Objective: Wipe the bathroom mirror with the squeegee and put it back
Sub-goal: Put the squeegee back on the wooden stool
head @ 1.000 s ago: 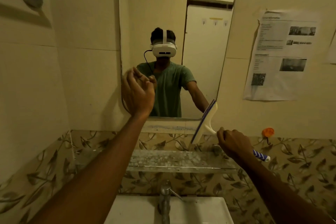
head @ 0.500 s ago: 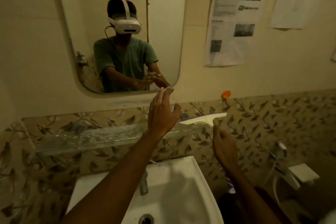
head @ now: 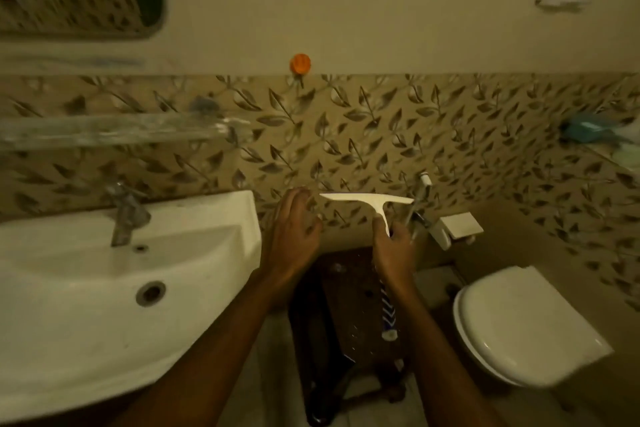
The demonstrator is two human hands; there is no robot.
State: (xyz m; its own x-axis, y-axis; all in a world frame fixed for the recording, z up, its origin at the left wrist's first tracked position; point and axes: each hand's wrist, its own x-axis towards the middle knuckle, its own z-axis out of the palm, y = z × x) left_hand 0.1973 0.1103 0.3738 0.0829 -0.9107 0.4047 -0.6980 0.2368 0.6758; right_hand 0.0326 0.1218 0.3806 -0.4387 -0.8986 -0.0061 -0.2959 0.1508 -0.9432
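Between sink (head: 194, 218) and toilet (head: 526, 322), right hand (head: 394, 250) clasps the white squeegee (head: 367, 199) (blue-striped handle); left hand (head: 294, 239) spread.

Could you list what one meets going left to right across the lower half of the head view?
Metal tap → white ceramic sink → open left hand → white plastic squeegee held by right hand → white closed toilet lid.

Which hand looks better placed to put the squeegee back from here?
Right, probably. The right hand already grips the handle of the white plastic squeegee with the blue-striped handle, blade level before the leaf-patterned tiles. The left hand is open beside the blade's end, holding nothing.
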